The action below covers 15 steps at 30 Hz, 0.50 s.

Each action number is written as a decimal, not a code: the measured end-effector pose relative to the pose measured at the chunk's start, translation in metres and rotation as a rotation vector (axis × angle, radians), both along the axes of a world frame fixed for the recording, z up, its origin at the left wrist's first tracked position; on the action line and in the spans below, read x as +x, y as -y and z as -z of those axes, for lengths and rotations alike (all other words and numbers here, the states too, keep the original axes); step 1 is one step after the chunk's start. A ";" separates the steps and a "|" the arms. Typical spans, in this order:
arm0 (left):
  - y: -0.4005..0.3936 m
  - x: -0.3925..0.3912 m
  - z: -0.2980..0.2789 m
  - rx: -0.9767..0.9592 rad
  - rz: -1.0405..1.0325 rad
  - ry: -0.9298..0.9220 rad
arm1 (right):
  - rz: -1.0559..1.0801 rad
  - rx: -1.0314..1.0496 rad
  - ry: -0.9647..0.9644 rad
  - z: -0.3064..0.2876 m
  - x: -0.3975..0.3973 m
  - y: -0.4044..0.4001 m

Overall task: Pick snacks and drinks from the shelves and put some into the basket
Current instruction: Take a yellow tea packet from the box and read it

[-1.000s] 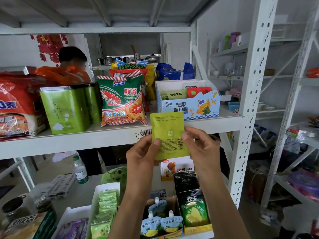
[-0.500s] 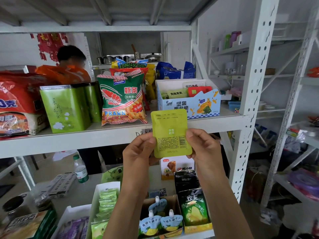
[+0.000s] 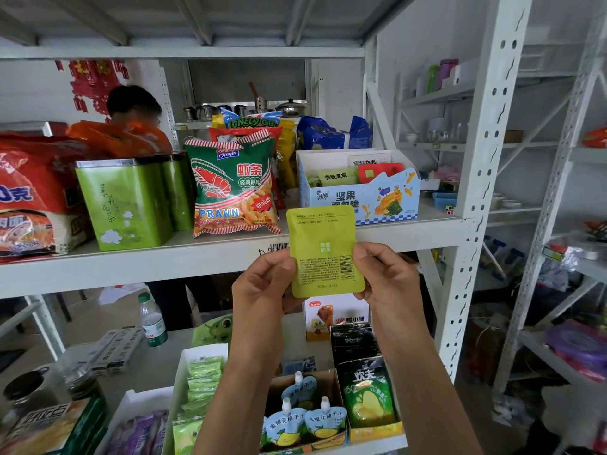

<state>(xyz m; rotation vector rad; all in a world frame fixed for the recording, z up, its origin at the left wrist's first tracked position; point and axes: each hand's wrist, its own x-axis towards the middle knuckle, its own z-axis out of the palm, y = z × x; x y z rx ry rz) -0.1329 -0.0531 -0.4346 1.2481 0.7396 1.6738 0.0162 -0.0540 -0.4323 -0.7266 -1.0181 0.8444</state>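
Nearest, on the lower shelf [image 3: 157, 362], stand spouted drink pouches [image 3: 305, 418] in a carton, with a dark and green snack bag [image 3: 368, 389] just right of them. Above these, both hands hold up a flat yellow-green sachet [image 3: 323, 251]. The left hand [image 3: 262, 290] pinches its lower left edge, thumb on the printed face; the right hand [image 3: 387, 284] pinches the lower right edge beside the barcode. The sachet looks light, thin and floppy with a slick film skin, so a grip along the sealed edges suits it best. Farther back, on the upper shelf [image 3: 197, 257], sit a prawn cracker bag [image 3: 233, 188], a green tin [image 3: 128, 205] and a blue display box [image 3: 361, 195]. No basket shows.
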 end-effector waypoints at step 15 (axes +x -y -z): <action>0.001 -0.003 0.002 0.003 -0.048 -0.006 | 0.014 -0.026 0.015 0.002 -0.007 0.001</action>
